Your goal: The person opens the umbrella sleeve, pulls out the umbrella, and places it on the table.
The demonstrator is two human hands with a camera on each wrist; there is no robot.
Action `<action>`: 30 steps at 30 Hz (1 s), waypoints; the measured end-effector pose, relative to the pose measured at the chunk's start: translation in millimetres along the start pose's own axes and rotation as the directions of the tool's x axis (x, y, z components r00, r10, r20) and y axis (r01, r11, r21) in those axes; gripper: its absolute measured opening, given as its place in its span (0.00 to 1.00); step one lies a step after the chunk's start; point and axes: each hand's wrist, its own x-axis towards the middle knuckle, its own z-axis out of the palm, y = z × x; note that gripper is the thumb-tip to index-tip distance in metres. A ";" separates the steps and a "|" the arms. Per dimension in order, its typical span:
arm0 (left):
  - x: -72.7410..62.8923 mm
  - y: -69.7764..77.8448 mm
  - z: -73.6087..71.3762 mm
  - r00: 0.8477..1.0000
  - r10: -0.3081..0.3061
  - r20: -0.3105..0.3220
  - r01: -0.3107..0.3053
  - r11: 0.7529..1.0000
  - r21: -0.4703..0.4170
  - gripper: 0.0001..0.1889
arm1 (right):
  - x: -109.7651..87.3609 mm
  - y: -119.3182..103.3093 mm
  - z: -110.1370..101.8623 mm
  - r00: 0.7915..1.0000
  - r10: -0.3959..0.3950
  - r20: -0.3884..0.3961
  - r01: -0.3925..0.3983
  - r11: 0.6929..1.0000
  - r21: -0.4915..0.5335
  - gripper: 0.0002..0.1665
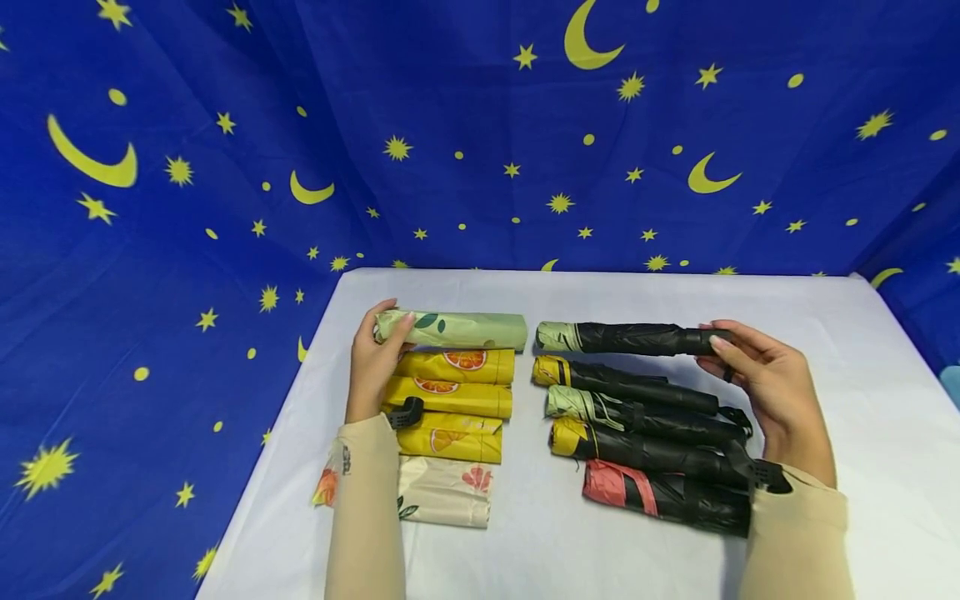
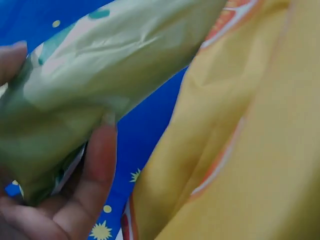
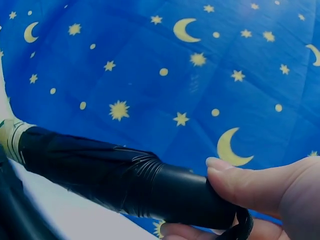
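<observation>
My left hand (image 1: 377, 358) grips the left end of a light green umbrella sleeve (image 1: 468, 330) with leaf prints, thumb in front and fingers behind. In the left wrist view the soft green cloth (image 2: 135, 50) bulges between thumb and fingers. At the far right, my right hand (image 1: 780, 375) pinches the black handle (image 3: 185, 195) of a folded umbrella (image 1: 626, 338). This umbrella is black with a pale green end that points at the green sleeve, a small gap between them. A dark wrist strap (image 3: 244, 224) hangs at the handle's end.
Below the green sleeve lie several yellow sleeves with orange-slice prints (image 1: 450, 402) and a cream floral one (image 1: 446, 492), partly behind my left forearm. Below the held umbrella lie more black folded umbrellas (image 1: 652, 446), ends yellow, green or red. A blue star-and-moon cloth (image 1: 480, 125) surrounds the white table (image 1: 525, 567).
</observation>
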 end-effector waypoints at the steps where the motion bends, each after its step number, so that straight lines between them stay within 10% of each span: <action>1: 0.1 -0.5 1.5 1.000 0.007 -0.014 -0.006 0.998 0.055 0.33 | 0.4 1.8 -0.1 1.000 0.011 -0.002 -0.011 1.000 -0.011 0.17; 6: 1.3 -2.4 8.0 0.996 0.042 -0.072 -0.016 0.945 0.328 0.37 | 2.5 9.2 -2.2 0.999 0.049 -0.007 -0.049 0.999 -0.014 0.16; 11: 1.7 -4.2 9.7 0.993 0.030 -0.116 0.022 0.906 0.422 0.35 | 4.1 12.1 -8.7 0.992 0.109 -0.055 -0.117 0.980 -0.163 0.23; 21: 3.2 -14.6 5.8 0.997 -0.037 -0.074 0.068 0.881 0.469 0.38 | 8.7 28.9 -12.9 0.965 0.193 -0.177 -0.262 0.676 -0.689 0.36; 30: 3.8 -16.9 3.3 0.996 -0.085 -0.035 0.091 0.868 0.488 0.41 | 9.8 31.4 -11.8 0.959 0.212 -0.190 -0.281 0.598 -0.751 0.44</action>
